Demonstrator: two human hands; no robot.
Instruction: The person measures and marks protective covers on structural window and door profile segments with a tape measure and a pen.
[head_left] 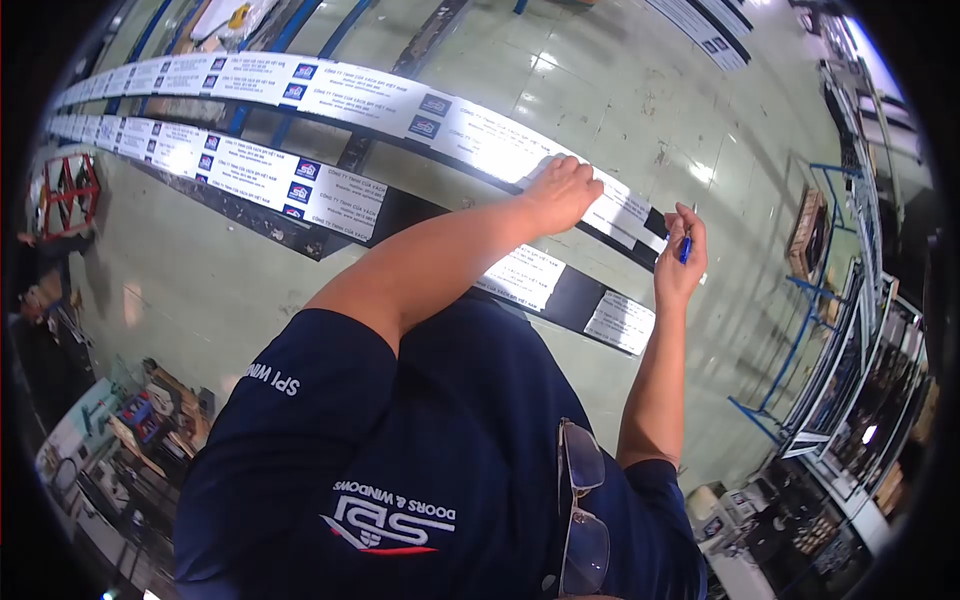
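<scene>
My left hand [563, 196] is closed over the far long profile [380, 105], its fingers curled at the far edge. White protective film with printed text and blue logos covers most of this profile. My right hand [682, 252] is just beyond the profile's right end, with a blue pen [685, 249] held in its fingers. A narrow pale strip [652, 240] lies by the profile's end, between my hands. Nearer to my body runs a second film-covered profile [345, 195], with bare black stretches. My left forearm hides part of it.
Blue supports [283, 128] stand under the profiles. A yellow tool [238, 16] lies at the upper left. Blue racks [790, 350] with long frames line the right side. A red metal frame [70, 192] and another person [50, 290] are at the left.
</scene>
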